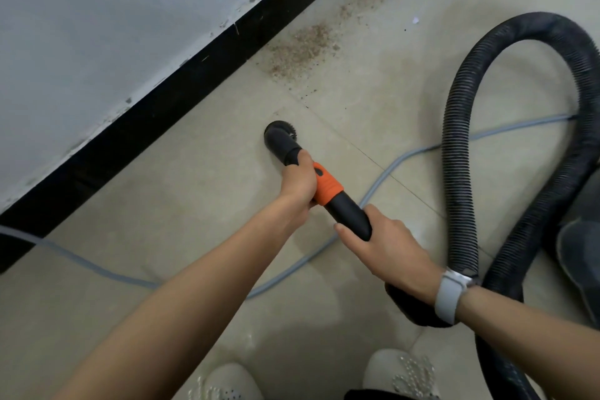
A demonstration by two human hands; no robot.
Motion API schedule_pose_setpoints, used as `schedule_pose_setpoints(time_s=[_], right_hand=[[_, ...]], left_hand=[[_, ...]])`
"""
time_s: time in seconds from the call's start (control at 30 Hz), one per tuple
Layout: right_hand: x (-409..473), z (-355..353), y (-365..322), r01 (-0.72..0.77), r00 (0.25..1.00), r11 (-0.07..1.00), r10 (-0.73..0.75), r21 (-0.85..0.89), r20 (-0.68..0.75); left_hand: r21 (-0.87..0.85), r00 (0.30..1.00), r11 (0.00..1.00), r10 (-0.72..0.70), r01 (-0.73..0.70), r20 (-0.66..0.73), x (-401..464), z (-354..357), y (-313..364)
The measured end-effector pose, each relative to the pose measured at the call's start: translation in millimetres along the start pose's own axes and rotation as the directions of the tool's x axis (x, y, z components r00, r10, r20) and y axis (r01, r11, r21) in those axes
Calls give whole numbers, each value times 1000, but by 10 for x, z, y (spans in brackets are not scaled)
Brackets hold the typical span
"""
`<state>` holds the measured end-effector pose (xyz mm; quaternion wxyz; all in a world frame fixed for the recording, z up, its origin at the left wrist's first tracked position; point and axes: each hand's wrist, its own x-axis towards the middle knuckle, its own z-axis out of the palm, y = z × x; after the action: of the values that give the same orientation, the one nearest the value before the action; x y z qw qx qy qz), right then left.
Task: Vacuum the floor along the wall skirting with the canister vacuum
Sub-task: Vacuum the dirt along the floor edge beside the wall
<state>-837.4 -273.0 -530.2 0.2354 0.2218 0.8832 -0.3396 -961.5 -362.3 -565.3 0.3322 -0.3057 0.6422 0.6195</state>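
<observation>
The left hand (297,180) was wrapped around the vacuum wand (349,213) just ahead of its orange collar (328,187), and the right hand (386,252) gripped the black tube behind that collar, fingers curled over it. Both hands were therefore closed on the wand, one on each side of the orange band.

The wand was short, stiff black plastic, ending beyond the left hand in a small round brush nozzle (280,134) that sat on or very near the pale floor (194,204); whether the bristles touched could not be told. It looked light and rigid, so it would likely steer precisely from the forward grip, with the rear hand taking the drag of the hose. The ribbed black hose (461,153) ran back past the right wrist and looped high to the right of the right hand; it looked flexible but springy, and would probably tug sideways as the nozzle advanced.

Ahead of the nozzle, well apart from it, a patch of brownish debris (302,49) lay on the floor against the black skirting (181,91), which ran to the left of the left hand. A grey cable (383,172) trailed under both arms.
</observation>
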Motion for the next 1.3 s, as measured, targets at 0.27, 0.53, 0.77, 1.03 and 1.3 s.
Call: schedule_pose_setpoints(time_s=[0.27, 0.53, 0.77, 1.03, 1.3], right_hand=[[259, 30, -234, 48, 999, 999, -47, 24, -27], [337, -85, -82, -48, 997, 990, 55, 136, -52], [480, 11, -373, 115, 992, 993, -116, 9, 47], [330, 11, -281, 153, 975, 988, -155, 23, 160], [2, 66, -25, 133, 980, 991, -127, -27, 156]], left_hand=[[12, 999, 999, 31, -31, -23, 215, -115, 264], [76, 995, 996, 45, -51, 86, 290, 194, 351], [-62, 996, 996, 67, -70, -51, 376, -252, 366], [-124, 995, 992, 18, -31, -102, 164, -383, 152], [-36, 997, 999, -17, 14, -69, -34, -361, -189]])
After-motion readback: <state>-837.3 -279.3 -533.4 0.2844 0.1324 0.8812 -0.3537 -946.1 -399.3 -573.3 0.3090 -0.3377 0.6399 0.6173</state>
